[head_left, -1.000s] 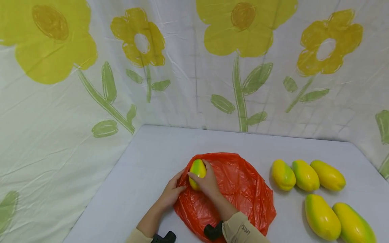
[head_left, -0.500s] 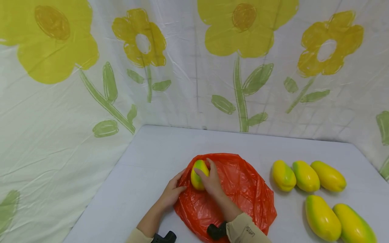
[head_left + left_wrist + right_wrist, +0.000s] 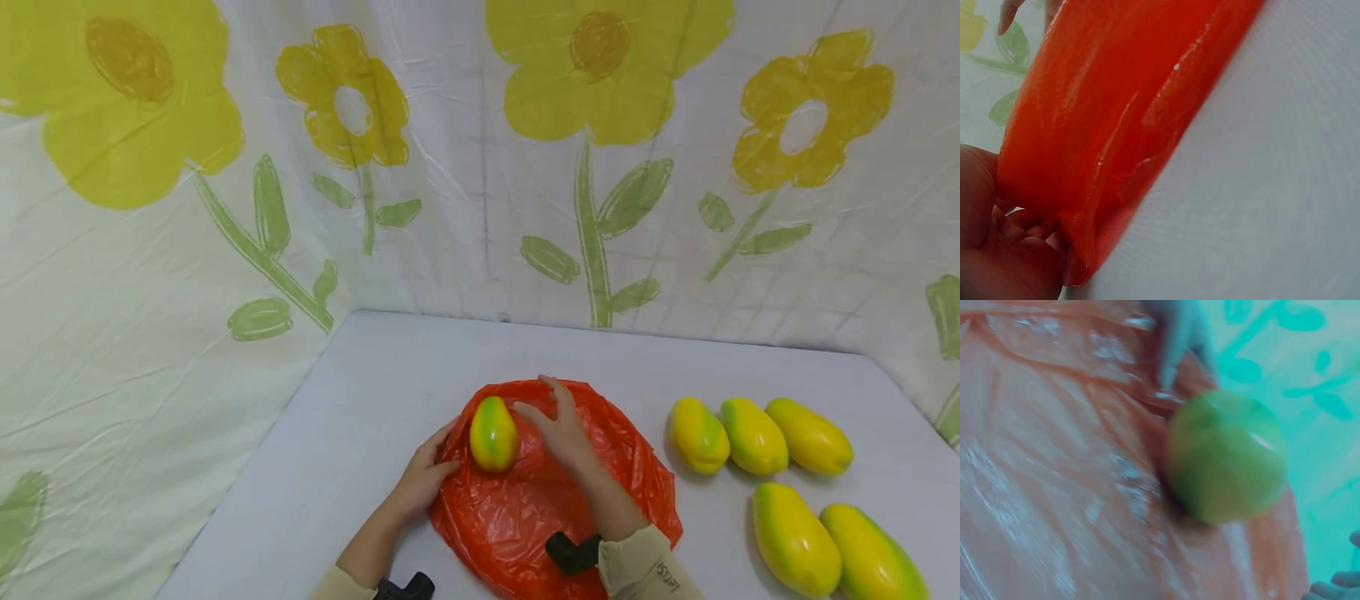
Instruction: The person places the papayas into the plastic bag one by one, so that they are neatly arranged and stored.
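A red plastic bag point(image 3: 525, 517) lies spread with its mouth open on the table. My left hand point(image 3: 423, 479) holds the bag's left rim; in the left wrist view that hand point(image 3: 997, 231) has the thumb on one side of the film and curled fingers on the other. Inside the bag, near the left rim, rests a yellow-green papaya point(image 3: 493, 435). My right hand point(image 3: 562, 429) is just right of this papaya, fingers spread and apart from it, over the bag. The right wrist view shows the papaya point(image 3: 1225, 456) end-on, with right fingertips point(image 3: 1335, 587) at the lower corner.
To the bag's right, three papayas point(image 3: 753, 435) lie side by side in a far row. Two more papayas point(image 3: 797, 540) are nearer the front right. The white table point(image 3: 360, 392) ends at a flower-printed curtain point(image 3: 457, 233) behind and to the left.
My right hand has let go of the papaya and drawn back to the right. The papaya now stays in the bag by itself. My left hand has kept its place on the rim.
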The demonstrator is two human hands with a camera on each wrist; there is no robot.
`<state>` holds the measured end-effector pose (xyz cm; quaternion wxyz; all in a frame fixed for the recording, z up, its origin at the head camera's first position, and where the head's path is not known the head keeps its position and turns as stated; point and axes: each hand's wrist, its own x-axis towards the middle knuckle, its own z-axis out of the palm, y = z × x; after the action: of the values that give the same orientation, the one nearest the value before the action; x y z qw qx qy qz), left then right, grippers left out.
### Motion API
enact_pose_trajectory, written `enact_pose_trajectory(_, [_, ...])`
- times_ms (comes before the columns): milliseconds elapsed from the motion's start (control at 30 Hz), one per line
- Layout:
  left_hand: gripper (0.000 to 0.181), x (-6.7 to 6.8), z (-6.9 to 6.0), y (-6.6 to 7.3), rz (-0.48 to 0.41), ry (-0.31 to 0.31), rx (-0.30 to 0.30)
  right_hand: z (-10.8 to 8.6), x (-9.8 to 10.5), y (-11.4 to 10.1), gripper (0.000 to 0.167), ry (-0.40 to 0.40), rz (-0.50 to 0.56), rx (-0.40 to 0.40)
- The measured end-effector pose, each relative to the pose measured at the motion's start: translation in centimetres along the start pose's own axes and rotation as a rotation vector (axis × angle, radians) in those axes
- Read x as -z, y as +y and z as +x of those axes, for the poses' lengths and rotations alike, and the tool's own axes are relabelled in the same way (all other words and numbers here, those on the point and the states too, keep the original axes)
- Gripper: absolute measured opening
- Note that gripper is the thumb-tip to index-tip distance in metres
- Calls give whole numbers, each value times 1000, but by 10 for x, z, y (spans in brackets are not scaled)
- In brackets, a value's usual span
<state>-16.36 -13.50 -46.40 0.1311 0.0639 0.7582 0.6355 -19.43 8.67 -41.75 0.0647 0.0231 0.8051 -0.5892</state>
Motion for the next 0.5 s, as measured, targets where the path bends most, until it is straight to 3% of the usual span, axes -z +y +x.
enact_pose_trajectory(267, [58,0,2,-1,12,9,1,-5,43,-3,73,55,-47,98])
enact_pose_trajectory(500, [58,0,1,-3,12,-5,-5,-16,84,9,79,197,-259,94])
